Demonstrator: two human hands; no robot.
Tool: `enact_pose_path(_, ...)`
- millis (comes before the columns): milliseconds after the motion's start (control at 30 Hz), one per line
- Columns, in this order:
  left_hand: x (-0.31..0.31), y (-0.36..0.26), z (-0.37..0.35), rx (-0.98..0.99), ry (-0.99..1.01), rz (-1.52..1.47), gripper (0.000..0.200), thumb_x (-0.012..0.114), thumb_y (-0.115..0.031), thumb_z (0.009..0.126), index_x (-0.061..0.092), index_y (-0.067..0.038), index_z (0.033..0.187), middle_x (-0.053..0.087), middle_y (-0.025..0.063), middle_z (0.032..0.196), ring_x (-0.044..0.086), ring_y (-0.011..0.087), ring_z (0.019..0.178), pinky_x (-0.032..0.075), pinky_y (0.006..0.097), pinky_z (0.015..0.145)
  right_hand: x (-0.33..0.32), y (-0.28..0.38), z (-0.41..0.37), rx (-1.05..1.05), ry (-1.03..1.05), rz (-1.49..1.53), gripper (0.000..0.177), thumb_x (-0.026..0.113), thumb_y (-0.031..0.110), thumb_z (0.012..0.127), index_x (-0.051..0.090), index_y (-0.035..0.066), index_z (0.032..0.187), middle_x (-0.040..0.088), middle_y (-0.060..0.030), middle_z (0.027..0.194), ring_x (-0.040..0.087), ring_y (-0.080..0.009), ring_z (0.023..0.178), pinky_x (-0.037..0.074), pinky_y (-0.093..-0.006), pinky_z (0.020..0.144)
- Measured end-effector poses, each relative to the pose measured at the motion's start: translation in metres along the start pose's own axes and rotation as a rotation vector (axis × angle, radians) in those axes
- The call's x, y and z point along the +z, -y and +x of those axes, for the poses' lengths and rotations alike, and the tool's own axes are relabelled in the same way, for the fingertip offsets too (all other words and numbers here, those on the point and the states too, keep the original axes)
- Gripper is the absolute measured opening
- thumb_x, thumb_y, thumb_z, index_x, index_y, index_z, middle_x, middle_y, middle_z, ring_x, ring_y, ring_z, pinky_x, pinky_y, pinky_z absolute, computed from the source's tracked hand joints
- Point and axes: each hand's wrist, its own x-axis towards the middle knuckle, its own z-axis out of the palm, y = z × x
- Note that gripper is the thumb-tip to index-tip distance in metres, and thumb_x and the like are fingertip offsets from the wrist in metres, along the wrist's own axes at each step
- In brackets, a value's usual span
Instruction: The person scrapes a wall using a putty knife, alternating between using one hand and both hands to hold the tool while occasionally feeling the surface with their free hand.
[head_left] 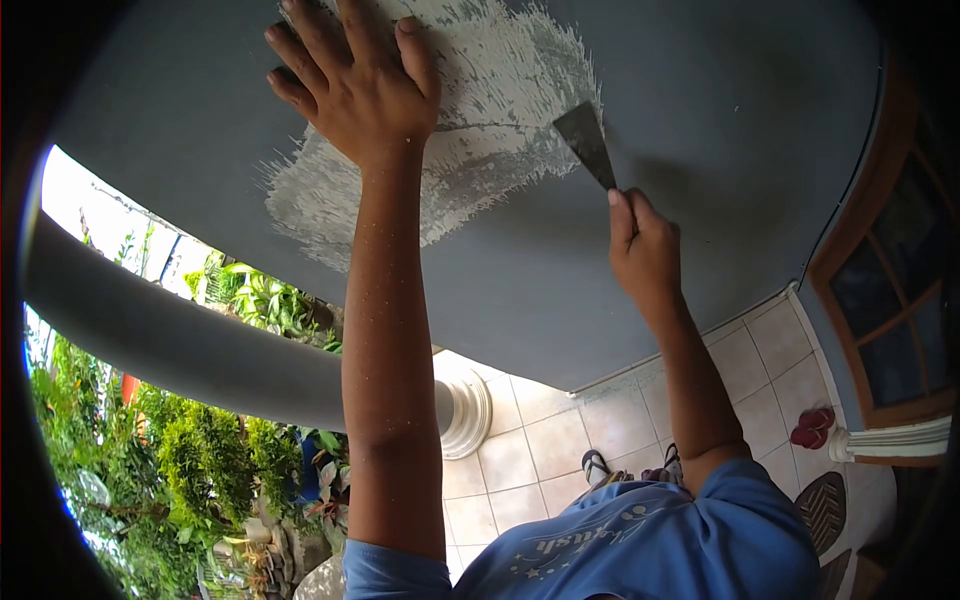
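My left hand [372, 85] lies flat against the grey painted surface [540, 270], fingers spread, over a rough whitish scraped patch [500, 60]. A dark crack line crosses the patch to the right of my wrist. My right hand [645, 240] is closed around the handle of a putty knife [588, 145]. The blade points up and left, and its wide edge overlaps the right border of the patch. Small pale specks dot my left forearm.
A grey round column [200, 330] with a white base [466, 412] stands at left, with green plants [190, 430] beyond it. Below are beige floor tiles [560, 455]. A wood-framed window [890, 270] and a dark red object [812, 428] are at right.
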Motion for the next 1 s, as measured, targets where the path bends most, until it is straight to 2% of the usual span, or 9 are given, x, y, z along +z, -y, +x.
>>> enact_pose_path(67,-0.002,-0.001,0.000,-0.006,0.008,-0.001,0.059,0.034,-0.044,0.100,0.034,-0.015,0.152,0.024,0.0160,0.159,0.019,0.0380,0.147,0.013,0.0558,0.116,-0.010,0.016,0.019,0.031,-0.002,0.000,0.034,0.054,0.027,0.100,0.052,0.004,0.074,0.052,-0.0119,0.052,0.060,-0.0288,0.048,0.042,-0.0365,0.045)
enact_pose_path(167,0.000,0.002,-0.001,-0.013,0.011,-0.010,0.059,0.036,-0.043,0.100,0.034,-0.015,0.152,0.024,0.0160,0.159,0.019,0.0378,0.147,0.013,0.0554,0.116,0.013,0.005,-0.015,-0.031,0.079,0.026,0.032,0.053,0.025,0.100,0.054,0.004,0.076,0.052,-0.0115,0.052,0.059,-0.0284,0.047,0.042,-0.0356,0.046)
enact_pose_path(200,0.000,0.002,-0.001,-0.020,0.004,-0.015,0.059,0.036,-0.043,0.099,0.035,-0.016,0.152,0.024,0.0153,0.159,0.019,0.0374,0.147,0.012,0.0551,0.117,0.026,-0.007,-0.034,-0.106,0.067,0.055,0.030,0.053,0.024,0.100,0.055,0.004,0.078,0.052,-0.0111,0.053,0.058,-0.0281,0.047,0.043,-0.0353,0.046)
enact_pose_path(333,0.000,0.002,-0.001,-0.029,0.014,-0.028,0.058,0.036,-0.043,0.099,0.035,-0.016,0.151,0.024,0.0151,0.159,0.019,0.0373,0.148,0.012,0.0554,0.117,0.014,-0.003,-0.020,-0.098,-0.010,0.012,0.031,0.053,0.024,0.100,0.055,0.004,0.077,0.052,-0.0093,0.053,0.057,-0.0226,0.044,0.040,-0.0334,0.043)
enact_pose_path(467,-0.002,0.002,-0.002,-0.039,0.027,-0.029,0.059,0.035,-0.043,0.099,0.035,-0.017,0.151,0.024,0.0150,0.159,0.018,0.0371,0.148,0.012,0.0553,0.117,0.002,0.005,0.007,0.048,-0.040,-0.019,0.031,0.053,0.025,0.100,0.055,0.004,0.077,0.051,-0.0083,0.053,0.054,-0.0206,0.043,0.040,-0.0333,0.045)
enact_pose_path(567,-0.001,0.001,-0.001,-0.052,0.035,-0.012,0.059,0.033,-0.044,0.099,0.034,-0.017,0.152,0.023,0.0147,0.160,0.017,0.0370,0.148,0.011,0.0553,0.117,0.028,-0.020,-0.032,-0.029,-0.037,0.004,0.032,0.054,0.025,0.100,0.055,0.004,0.077,0.049,-0.0080,0.053,0.050,-0.0200,0.042,0.039,-0.0333,0.046)
enact_pose_path(733,0.000,0.001,-0.002,-0.049,0.036,0.005,0.059,0.032,-0.045,0.100,0.034,-0.018,0.152,0.023,0.0142,0.160,0.017,0.0367,0.148,0.010,0.0547,0.117,-0.006,0.005,0.016,0.085,-0.059,0.061,0.036,0.053,0.029,0.100,0.057,0.002,0.077,0.052,-0.0090,0.057,0.051,-0.0199,0.049,0.042,-0.0335,0.051)
enact_pose_path(833,0.001,0.000,0.001,-0.054,0.033,0.006,0.059,0.031,-0.045,0.100,0.034,-0.018,0.152,0.023,0.0141,0.160,0.017,0.0364,0.148,0.010,0.0543,0.118,0.002,-0.003,0.000,0.030,-0.085,0.108,0.037,0.051,0.030,0.101,0.058,0.001,0.078,0.054,-0.0087,0.060,0.051,-0.0195,0.051,0.042,-0.0337,0.053)
enact_pose_path(1000,0.001,0.001,0.000,-0.050,0.029,0.022,0.059,0.030,-0.045,0.101,0.034,-0.017,0.152,0.023,0.0142,0.160,0.017,0.0363,0.148,0.009,0.0538,0.118,-0.013,0.000,-0.001,0.162,0.037,0.026,0.038,0.051,0.032,0.101,0.059,0.000,0.082,0.054,-0.0083,0.061,0.051,-0.0170,0.054,0.043,-0.0328,0.056)
